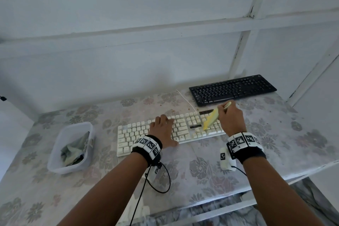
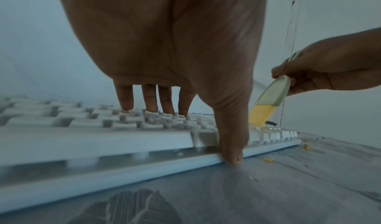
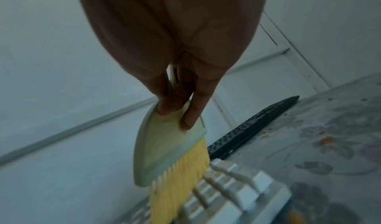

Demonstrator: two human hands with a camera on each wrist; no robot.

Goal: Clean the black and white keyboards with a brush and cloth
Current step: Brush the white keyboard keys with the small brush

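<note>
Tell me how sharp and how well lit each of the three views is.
Head view: dim, bluish, fairly sharp on the white keyboard, straight wall beams bent by the wide lens. Left wrist view: left hand dark, near keys smeared. Right wrist view: brush reasonably crisp, black keyboard soft, palm in shadow.

Seen from the head camera, looking forward and down from above, the floral-covered table runs to a white panelled wall, both forearms reaching in from the near edge. The left wrist camera sits low at the near edge, close behind the left hand, facing the wall across the white plastic keyboard. The right wrist camera looks down along the right hand toward the table's far right corner. All three share that keyboard's right end and the pale green brush with yellow bristles.
</note>
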